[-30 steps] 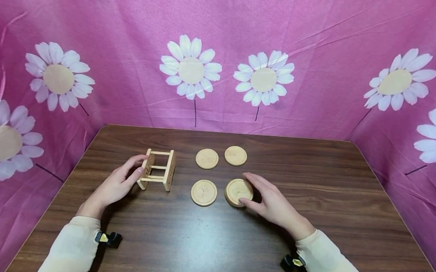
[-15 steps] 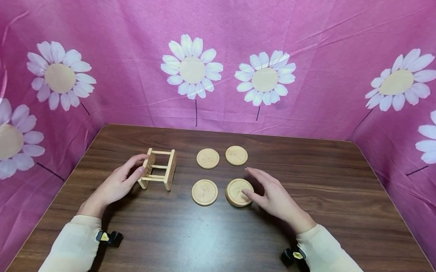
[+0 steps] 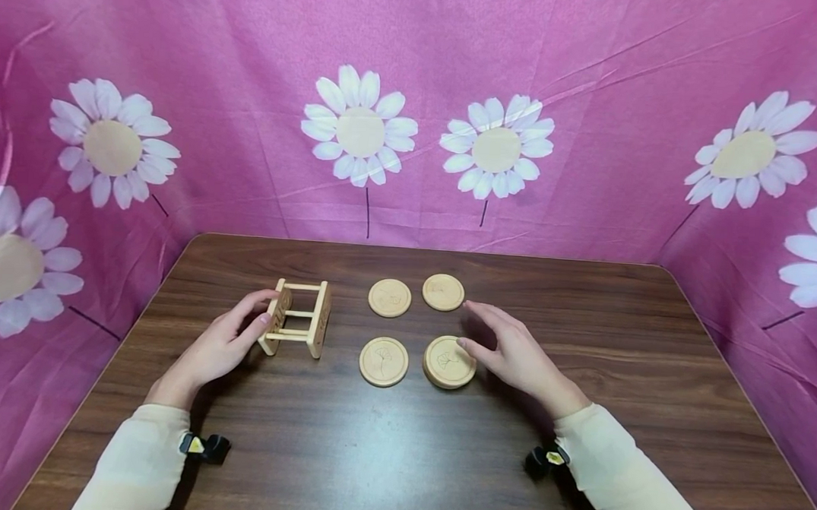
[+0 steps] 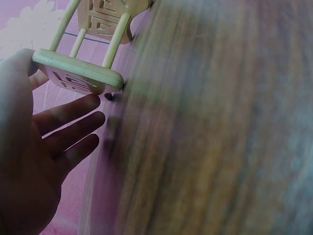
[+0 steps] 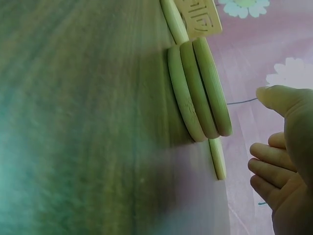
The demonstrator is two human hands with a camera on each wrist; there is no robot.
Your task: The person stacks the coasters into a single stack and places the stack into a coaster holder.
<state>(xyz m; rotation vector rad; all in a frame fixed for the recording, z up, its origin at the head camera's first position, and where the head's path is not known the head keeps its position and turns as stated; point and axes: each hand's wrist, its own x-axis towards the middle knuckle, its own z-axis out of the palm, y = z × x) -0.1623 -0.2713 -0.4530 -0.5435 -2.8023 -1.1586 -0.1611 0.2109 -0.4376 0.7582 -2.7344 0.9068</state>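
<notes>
Cream sleeves (image 3: 125, 463): covered both forearms, which angled in from the near side.
Wrist devices (image 3: 213, 450): were black with yellow patches, one strapped at each cuff.
Tabletop (image 3: 371, 478): showed dark brown wood grain, with a pale glare toward the near side.
Right hand (image 3: 523, 366): was released, its fingers extended and its thumb apart from them; it held nothing and hovered just beside the coaster stack, and the right wrist view showed a gap between the two.
Coaster stack (image 3: 450, 363): lay flat near the thumb, three round pale wooden coasters high, a leaf-like line drawing on the top one.
Near loose coaster (image 3: 383, 362): lay flat just left of the stack, a similar drawing face up.
Left hand (image 3: 219, 349): grasped the wooden rack lightly by its left side panel, thumb and forefinger against it, the other three fingers stretched out.
Wooden rack (image 3: 320, 319): stood left of all the coasters, two cut-out side panels joined by rods.
Far loose coasters (image 3: 389, 297): lay flat side by side, apart, the right one near the right forefinger's tip.
Pink cloth (image 3: 418, 27): hung behind the table, printed with large white daisies.
</notes>
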